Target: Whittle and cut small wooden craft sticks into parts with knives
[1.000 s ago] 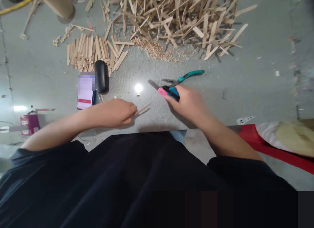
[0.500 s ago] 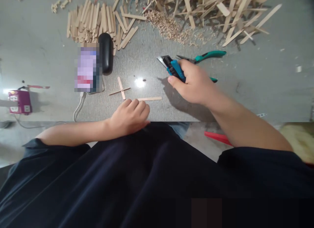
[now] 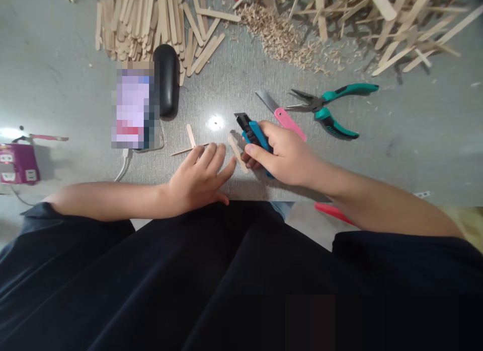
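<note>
My right hand (image 3: 283, 154) is wrapped round a blue and black utility knife (image 3: 260, 135), its blade pointing up and to the left. A loose craft stick (image 3: 238, 154) lies slanted on the table between my two hands, close to my right fingertips. With fingers spread, my left hand (image 3: 199, 176) rests low on the table and holds nothing that I can see. Its fingertips partly cover two crossed craft sticks (image 3: 191, 135). Beyond my right hand lie a pink-handled knife (image 3: 290, 123) and teal-handled pliers (image 3: 320, 105) with their jaws apart.
Stacked craft sticks (image 3: 130, 26) lie at the back left, with wood shavings (image 3: 279, 36) and a heap of sticks (image 3: 396, 33) to their right. A blurred phone (image 3: 132, 107) on a cable and a black case (image 3: 166, 81) sit left. A purple box (image 3: 18, 162) stands far left.
My right hand has moved down and left with the utility knife, uncovering the pink-handled knife and pliers. The loose stick has turned from level to slanted. My left fingers have spread over the crossed sticks.
</note>
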`<act>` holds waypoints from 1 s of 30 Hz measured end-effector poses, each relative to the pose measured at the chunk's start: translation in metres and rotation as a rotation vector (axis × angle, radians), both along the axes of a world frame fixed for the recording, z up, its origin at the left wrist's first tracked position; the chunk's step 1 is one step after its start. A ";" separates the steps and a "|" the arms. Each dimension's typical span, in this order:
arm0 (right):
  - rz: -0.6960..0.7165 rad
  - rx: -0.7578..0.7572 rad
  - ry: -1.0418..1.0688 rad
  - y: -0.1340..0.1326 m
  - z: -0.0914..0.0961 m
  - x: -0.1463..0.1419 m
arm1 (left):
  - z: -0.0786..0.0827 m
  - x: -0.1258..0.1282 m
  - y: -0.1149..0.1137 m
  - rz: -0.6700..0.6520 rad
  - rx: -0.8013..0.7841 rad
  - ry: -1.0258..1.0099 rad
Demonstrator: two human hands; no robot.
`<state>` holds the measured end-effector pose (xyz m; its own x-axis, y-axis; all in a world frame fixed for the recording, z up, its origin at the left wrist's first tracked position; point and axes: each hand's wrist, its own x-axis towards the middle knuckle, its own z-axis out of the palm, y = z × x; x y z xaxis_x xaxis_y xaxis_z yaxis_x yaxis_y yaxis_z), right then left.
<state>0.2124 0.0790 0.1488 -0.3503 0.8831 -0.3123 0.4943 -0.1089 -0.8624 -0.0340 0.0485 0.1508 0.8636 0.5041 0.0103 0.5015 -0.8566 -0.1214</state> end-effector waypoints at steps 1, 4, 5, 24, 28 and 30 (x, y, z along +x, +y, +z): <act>-0.003 -0.054 0.075 -0.001 -0.002 0.001 | -0.001 -0.002 -0.001 -0.023 0.008 -0.006; -0.058 -0.164 0.195 -0.005 -0.006 0.002 | -0.007 -0.009 -0.004 -0.082 -0.004 -0.046; -0.065 -0.176 0.192 -0.006 -0.006 0.002 | -0.010 -0.011 -0.005 -0.086 -0.024 -0.054; -0.170 -0.028 0.478 -0.005 -0.013 0.020 | -0.026 -0.015 0.005 -0.078 -0.224 -0.123; -0.116 -0.176 0.552 0.013 0.002 0.028 | -0.027 -0.016 0.007 -0.068 -0.254 -0.135; -0.063 -0.191 0.591 0.018 0.002 0.032 | -0.028 -0.017 0.008 -0.065 -0.273 -0.139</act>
